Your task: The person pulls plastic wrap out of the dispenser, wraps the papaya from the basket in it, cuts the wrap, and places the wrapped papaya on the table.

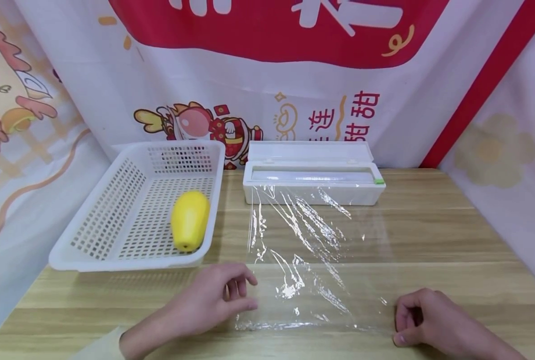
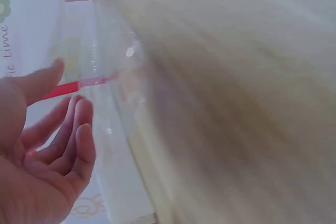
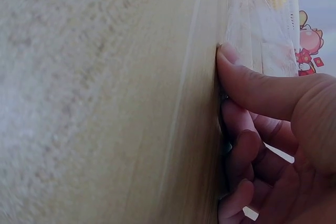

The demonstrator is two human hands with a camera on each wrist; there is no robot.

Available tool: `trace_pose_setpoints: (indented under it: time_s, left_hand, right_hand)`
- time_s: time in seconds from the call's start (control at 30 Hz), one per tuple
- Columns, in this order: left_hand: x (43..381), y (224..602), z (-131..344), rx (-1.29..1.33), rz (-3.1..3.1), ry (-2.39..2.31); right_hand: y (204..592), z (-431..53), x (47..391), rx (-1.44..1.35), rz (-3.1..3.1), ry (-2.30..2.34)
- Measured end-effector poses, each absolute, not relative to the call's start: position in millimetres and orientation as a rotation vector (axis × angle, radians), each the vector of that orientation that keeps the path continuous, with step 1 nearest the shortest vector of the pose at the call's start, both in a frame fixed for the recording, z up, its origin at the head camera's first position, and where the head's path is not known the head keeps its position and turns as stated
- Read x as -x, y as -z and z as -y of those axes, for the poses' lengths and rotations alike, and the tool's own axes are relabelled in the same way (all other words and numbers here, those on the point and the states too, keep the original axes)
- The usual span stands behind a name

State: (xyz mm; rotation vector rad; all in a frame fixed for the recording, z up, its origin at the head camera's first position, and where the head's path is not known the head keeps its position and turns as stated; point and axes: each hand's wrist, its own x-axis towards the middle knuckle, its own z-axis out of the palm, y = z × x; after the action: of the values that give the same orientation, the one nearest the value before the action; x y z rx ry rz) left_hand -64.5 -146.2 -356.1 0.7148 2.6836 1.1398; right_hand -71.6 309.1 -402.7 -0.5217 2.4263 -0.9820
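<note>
A sheet of clear cling film (image 1: 312,280) stretches from a white dispenser box (image 1: 312,195) toward the front of the wooden table, creased and shiny in the middle. At its near right corner, my right hand (image 1: 434,322) pinches the film's edge low at the tabletop. In the right wrist view, the thumb (image 3: 257,85) reaches down to the wood beside the curled fingers. My left hand (image 1: 215,297) hovers by the near left corner, thumb and fingers apart with nothing between them. The left wrist view shows that hand (image 2: 47,150) beside the film (image 2: 113,66).
Left of the film stands a white perforated basket (image 1: 134,265) with a yellow papaya-like fruit (image 1: 189,220) inside. The box's lid (image 1: 310,151) is raised, and a green cutter tab (image 1: 379,181) sits at its right end. Printed cloth (image 1: 267,95) hangs behind the table.
</note>
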Motion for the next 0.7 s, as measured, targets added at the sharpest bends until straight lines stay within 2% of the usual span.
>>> trace_pose_setpoints:
  time_s: [0.3,0.7]
  left_hand:
    - [78,323,146,-0.702,-3.027,-1.496]
    - [112,293,183,0.274,-2.934,-1.853]
  right_hand:
    - [401,-309,71,0.528,-2.435,0.962]
    - [403,-309,70,0.56,-2.439,0.982]
